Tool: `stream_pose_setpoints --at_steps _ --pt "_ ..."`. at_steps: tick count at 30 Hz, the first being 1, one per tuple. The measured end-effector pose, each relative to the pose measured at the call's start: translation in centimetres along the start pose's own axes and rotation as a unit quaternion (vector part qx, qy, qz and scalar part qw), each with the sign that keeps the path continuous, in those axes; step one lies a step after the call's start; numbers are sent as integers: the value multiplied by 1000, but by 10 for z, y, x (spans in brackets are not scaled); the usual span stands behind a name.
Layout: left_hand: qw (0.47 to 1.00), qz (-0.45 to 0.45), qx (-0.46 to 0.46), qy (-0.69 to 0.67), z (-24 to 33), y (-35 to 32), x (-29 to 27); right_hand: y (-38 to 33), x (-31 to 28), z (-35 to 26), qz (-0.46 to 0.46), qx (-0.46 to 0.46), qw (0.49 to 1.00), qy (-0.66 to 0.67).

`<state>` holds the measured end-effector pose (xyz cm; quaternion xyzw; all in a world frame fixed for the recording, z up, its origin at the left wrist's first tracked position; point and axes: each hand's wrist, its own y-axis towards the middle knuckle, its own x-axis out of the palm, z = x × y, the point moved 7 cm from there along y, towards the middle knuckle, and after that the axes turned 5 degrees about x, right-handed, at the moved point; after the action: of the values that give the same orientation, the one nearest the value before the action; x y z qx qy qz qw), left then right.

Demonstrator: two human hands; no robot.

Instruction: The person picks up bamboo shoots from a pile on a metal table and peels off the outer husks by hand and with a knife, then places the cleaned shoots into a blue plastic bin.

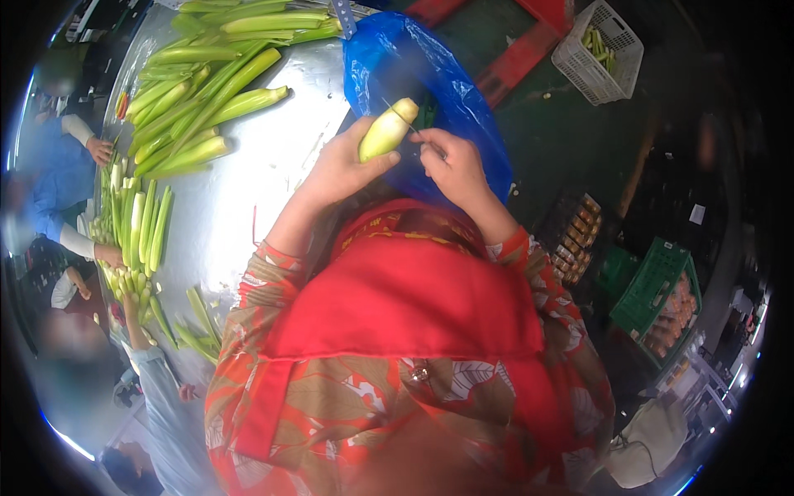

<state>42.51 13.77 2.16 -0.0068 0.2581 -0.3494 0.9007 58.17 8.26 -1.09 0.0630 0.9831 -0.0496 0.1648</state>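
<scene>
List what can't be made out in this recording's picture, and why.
All in the head view:
Thin blade: any handle, hidden by the right hand.
Left hand: fingertips, hidden behind the pale stalk.
Blue bag: its bottom, lost in shadow and behind the hands.
Green stalk pile: cut off by the top edge.
White basket: green pieces, too small to identify.

Glares white off the metal surface (pixel 240 198), glints in streaks on the bag (pixel 467 116). Dims to near black past the floor (pixel 538 157) at right. Bends edges toward a dark round rim, blurs the people (pixel 50 186) at left, shows both hands (pixel 337 165) fairly crisp.
</scene>
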Motion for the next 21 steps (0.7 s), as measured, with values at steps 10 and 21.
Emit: stream_pose_setpoints --at_steps 10,21 --pt "999 -6 -1 39 -8 8 19 1 -5 7 4 72 997 -4" --pt "998 -16 5 68 -9 10 27 -3 -4 12 16 30 999 -3"
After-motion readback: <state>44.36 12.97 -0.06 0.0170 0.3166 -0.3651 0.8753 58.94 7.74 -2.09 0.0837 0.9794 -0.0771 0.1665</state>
